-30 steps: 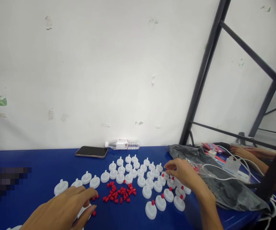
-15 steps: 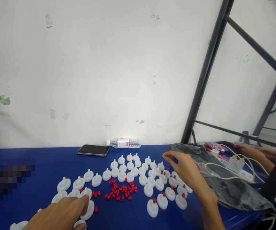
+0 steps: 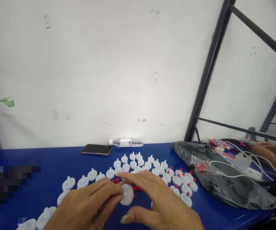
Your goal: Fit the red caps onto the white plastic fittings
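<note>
White spouted disc (image 3: 127, 195) in the head view is held up between the two hands, low in the middle, above the blue worktop (image 3: 51, 166), its round flat face turned toward the camera. The left hand (image 3: 85, 199) pinches it by its left edge between thumb and fingers. The right hand (image 3: 162, 199) is open, its thumb spread well below its fingers, with the index fingertip near the top of the disc; whether it touches the disc or holds something small is hard to tell. Loose red caps (image 3: 136, 188) lie behind and beside the disc, partly hidden by the hands. Uncapped white discs (image 3: 92, 174) stand with their spouts up, in a row on the left and in a cluster beyond the hands. Red-capped discs (image 3: 186, 199) stand in a group to the right of the right hand. At the back of the worktop, a smartphone (image 3: 96, 149) lies flat just beside a clear plastic bottle (image 3: 128, 141) on its side, near the white wall (image 3: 104, 64). On the right, a clear bag of red pieces (image 3: 201, 166) rests on a dark gray plastic bag (image 3: 214, 179), near a white power strip (image 3: 248, 172) and cables. Beyond these is another person's arm (image 3: 267, 155).
</note>
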The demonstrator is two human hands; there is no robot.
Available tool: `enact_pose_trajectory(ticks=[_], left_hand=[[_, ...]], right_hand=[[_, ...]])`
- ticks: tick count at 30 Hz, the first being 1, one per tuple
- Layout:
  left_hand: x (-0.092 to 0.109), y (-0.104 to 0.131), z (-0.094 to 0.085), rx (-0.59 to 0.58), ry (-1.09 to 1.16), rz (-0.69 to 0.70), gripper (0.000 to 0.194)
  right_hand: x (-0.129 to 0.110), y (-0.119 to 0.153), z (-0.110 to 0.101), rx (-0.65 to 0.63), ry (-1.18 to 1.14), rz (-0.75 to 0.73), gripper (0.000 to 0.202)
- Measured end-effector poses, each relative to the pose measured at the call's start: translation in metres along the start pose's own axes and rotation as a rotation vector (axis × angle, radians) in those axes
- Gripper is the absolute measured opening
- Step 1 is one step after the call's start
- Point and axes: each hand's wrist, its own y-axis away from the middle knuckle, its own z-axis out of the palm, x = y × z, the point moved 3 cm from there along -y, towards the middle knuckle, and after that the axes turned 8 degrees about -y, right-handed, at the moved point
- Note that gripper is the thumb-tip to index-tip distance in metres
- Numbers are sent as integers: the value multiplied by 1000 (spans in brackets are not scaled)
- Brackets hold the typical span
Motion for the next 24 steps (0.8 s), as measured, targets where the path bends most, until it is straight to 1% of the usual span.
enact_pose_trajectory(ticks=[1, 3, 4, 5, 6, 7, 9, 10, 11, 12, 14, 19, 21, 24], left_hand=[[4, -4, 2, 2, 21, 22, 21], [7, -7, 7, -17, -16, -15, 27], [7, -8, 10, -53, -65, -50, 29], [5, -7, 14, -115, -129, -92, 32], [3, -5, 18, -207, -199, -138, 34], [-1, -2, 22, -327, -270, -186, 38], [-7, 6, 30, -577, -382, -278, 43], [-10, 10, 33, -674, -415, -317, 44], [-13, 14, 36, -746, -433, -349, 45], [-15, 16, 39, -789, -443, -366, 46], [-19, 19, 45, -822, -457, -377, 47], [-21, 18, 52, -788, -513, -371, 51], [-18, 16, 52, -774, -513, -360, 48], [-11, 11, 51, -727, -500, -334, 40]], right_hand=[[-1, -1, 4, 5, 7, -22, 54], [2, -5, 4, 35, 53, -80, 32], [4, -6, 1, 62, 89, -96, 26], [8, -8, -3, 100, 129, -94, 23], [12, -9, -8, 141, 168, -76, 23], [15, -9, -13, 176, 203, -51, 24], [21, -9, -19, 210, 260, -7, 24], [23, -8, -21, 213, 282, 4, 24], [24, -8, -21, 212, 304, 7, 24], [25, -9, -20, 212, 324, 7, 23], [26, -10, -18, 211, 361, 6, 22], [29, -11, -16, 187, 354, 34, 21], [28, -10, -16, 174, 331, 34, 22], [25, -10, -14, 117, 298, 5, 23]])
